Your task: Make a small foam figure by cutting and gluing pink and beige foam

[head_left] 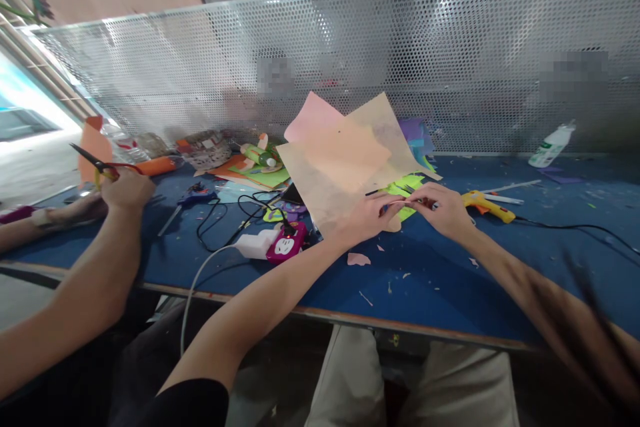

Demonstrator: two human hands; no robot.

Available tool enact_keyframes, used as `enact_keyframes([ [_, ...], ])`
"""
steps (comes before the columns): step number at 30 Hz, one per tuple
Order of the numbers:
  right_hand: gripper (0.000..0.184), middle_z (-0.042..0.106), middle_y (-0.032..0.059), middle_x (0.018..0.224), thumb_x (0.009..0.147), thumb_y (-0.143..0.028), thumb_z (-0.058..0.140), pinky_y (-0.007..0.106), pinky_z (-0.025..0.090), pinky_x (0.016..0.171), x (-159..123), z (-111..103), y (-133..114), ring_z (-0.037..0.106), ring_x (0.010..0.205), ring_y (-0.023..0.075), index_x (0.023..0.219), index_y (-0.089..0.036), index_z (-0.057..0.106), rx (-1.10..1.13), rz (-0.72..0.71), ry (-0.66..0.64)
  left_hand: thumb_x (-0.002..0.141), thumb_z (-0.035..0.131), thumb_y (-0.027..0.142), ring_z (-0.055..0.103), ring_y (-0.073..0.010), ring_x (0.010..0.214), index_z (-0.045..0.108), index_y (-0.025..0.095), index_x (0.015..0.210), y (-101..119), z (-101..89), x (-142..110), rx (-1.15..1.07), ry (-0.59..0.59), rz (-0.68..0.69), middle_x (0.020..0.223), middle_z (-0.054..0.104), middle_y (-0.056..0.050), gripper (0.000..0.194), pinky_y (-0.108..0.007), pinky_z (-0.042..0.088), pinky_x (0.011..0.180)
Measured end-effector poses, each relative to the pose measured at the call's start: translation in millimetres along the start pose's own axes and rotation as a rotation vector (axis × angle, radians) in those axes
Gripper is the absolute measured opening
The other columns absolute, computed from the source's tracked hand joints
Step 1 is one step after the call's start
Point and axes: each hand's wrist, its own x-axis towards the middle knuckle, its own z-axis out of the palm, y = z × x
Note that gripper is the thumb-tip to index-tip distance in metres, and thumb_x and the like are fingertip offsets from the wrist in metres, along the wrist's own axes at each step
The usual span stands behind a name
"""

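Observation:
Over the middle of the blue table, my left hand (pixel 367 217) and my right hand (pixel 445 210) meet fingertip to fingertip. Both are closed in a pinch on a small strip of pink paper (pixel 399 203). A slim dark object shows at my right fingers, too small to name. Just behind my left wrist lie large sheets of tan paper (pixel 320 193) and pink paper (pixel 311 117), overlapping. Bright yellow-green paper (pixel 411 183) lies behind my fingertips. A torn pink scrap (pixel 359 259) rests on the table in front of my left hand.
A yellow glue gun (pixel 489 206) with a black cord lies right of my right hand. A white bottle (pixel 553 145) leans by the perforated metal screen (pixel 480 67). Left are a purple power strip (pixel 287 243), a blue glue gun (pixel 197 194) and a co-worker's hand (pixel 127 187) with scissors (pixel 93 159).

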Motion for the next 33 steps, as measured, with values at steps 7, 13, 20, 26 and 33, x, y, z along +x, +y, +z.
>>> enact_keyframes([
  [7,0.022,0.072,0.0068,0.093,0.097,-0.041,0.062,0.029,0.051,0.062,-0.3,-0.4,-3.1,0.062,0.068,0.0161,0.095,-0.021,0.072,0.031,0.001,-0.013,0.107,0.041,0.041,0.069,-0.0166,0.086,0.071,0.023,0.126,-2.3,-4.3,-0.2,-0.016,-0.066,-0.012,0.104,0.076,-0.007,0.04,-0.029,0.055,0.078],
  [13,0.021,0.069,0.0061,0.091,0.098,-0.039,0.058,0.028,0.052,0.064,-0.5,2.9,-3.2,0.062,0.075,0.0173,0.093,-0.022,0.068,0.046,-0.001,-0.008,0.108,0.035,0.039,0.063,-0.0115,0.061,0.067,0.021,0.132,0.3,-5.9,-0.9,-0.005,-0.101,-0.06,0.088,0.075,-0.005,0.043,-0.025,0.052,0.065],
  [20,0.023,0.067,0.0046,0.085,0.097,-0.043,0.056,0.026,0.049,0.058,-1.6,2.8,-3.3,0.06,0.066,0.0157,0.096,-0.022,0.064,0.042,0.112,-0.038,0.107,0.039,0.043,0.063,-0.0113,0.058,0.067,0.024,0.133,1.3,-6.5,-2.2,-0.045,-0.061,-0.157,0.075,0.073,-0.002,0.043,-0.023,0.052,0.061],
  [26,0.023,0.068,0.0022,0.081,0.092,-0.045,0.06,0.027,0.049,0.056,-2.6,1.3,-3.0,0.058,0.056,0.0131,0.088,-0.023,0.064,0.039,0.14,-0.168,0.102,0.047,0.054,0.062,-0.0098,0.057,0.076,0.024,0.114,3.3,-5.8,-3.1,-0.126,-0.001,-0.233,0.086,0.076,-0.002,0.044,-0.023,0.051,0.059],
  [33,0.023,0.073,0.0045,0.086,0.092,-0.044,0.062,0.028,0.049,0.057,-2.5,1.5,-2.9,0.058,0.056,0.0135,0.087,-0.022,0.068,0.007,0.106,-0.139,0.099,0.054,0.054,0.061,-0.012,0.061,0.077,0.02,0.1,3.7,-4.9,-0.7,-0.137,0.015,-0.259,0.078,0.073,-0.004,0.042,-0.024,0.049,0.056],
])
